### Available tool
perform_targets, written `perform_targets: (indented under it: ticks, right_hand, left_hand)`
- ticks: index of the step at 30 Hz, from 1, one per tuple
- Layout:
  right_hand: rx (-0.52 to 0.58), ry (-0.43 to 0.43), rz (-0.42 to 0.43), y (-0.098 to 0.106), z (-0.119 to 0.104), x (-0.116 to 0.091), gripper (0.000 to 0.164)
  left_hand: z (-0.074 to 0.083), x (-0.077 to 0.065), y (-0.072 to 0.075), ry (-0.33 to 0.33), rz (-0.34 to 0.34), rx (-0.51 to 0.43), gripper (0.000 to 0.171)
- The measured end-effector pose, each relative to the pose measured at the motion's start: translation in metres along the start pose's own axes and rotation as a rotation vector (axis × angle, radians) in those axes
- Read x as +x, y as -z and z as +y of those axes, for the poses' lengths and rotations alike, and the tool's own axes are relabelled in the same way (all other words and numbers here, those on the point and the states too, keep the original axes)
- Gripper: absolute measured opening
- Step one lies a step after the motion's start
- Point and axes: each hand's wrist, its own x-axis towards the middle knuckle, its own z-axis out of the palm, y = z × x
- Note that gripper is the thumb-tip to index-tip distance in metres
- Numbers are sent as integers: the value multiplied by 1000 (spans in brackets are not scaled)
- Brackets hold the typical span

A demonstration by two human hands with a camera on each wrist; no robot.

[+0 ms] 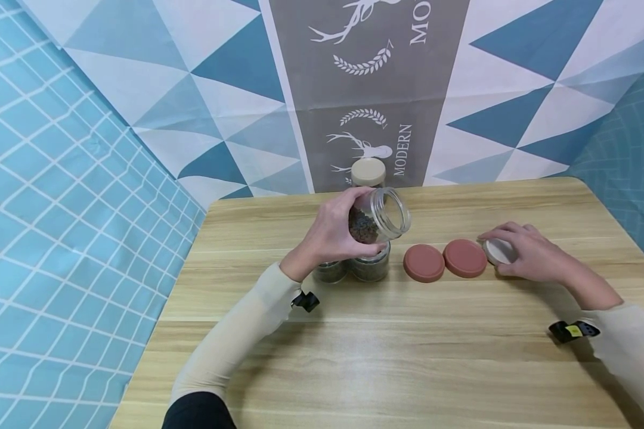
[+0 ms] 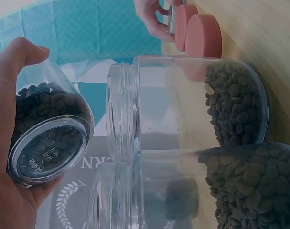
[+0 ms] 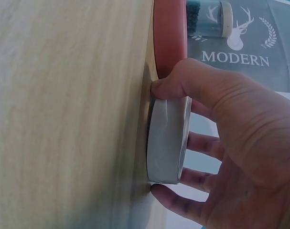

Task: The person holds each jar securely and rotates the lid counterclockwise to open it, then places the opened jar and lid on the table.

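My left hand [image 1: 324,229] grips a lidless clear glass jar [image 1: 362,227], tilted so its mouth faces right. Dark pellets fill the jar's lower part, seen through its base in the left wrist view. Below it, two more lidless glass jars [image 2: 235,102] with similar pellets stand side by side on the table. Over to the right, my right hand [image 1: 533,255] holds a whitish round lid [image 3: 166,140] by its rim, thumb at one side and fingers at the other. The lid is at the tabletop, right beside a red lid [image 1: 465,258]. Another red lid [image 1: 424,263] lies to its left.
Behind the held jar stands a jar with a cream lid [image 1: 368,171], close to the table's back edge. The wooden table [image 1: 365,363] meets a patterned cloth backdrop [image 1: 236,89]. A blue gridded cloth [image 1: 59,196] hangs along the left side.
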Motion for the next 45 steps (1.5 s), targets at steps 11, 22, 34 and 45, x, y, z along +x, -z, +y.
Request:
perform_targets:
  ticks: [11,22,34,45]
  right_hand:
    - [14,-15,-40,1,0,2,76]
    - [14,-34,-55,3,-3,4,66]
    - [-9,-52,-61,1,-5,5,71]
    - [-7,-55,-63,2,-5,5,74]
  left_hand:
    - [1,0,2,12,0,-12,102]
    - [-1,3,12,-33,52,-64,98]
    - [-9,-16,22,-34,89,-104,100]
    - [-21,-34,42,42,132,-189,97]
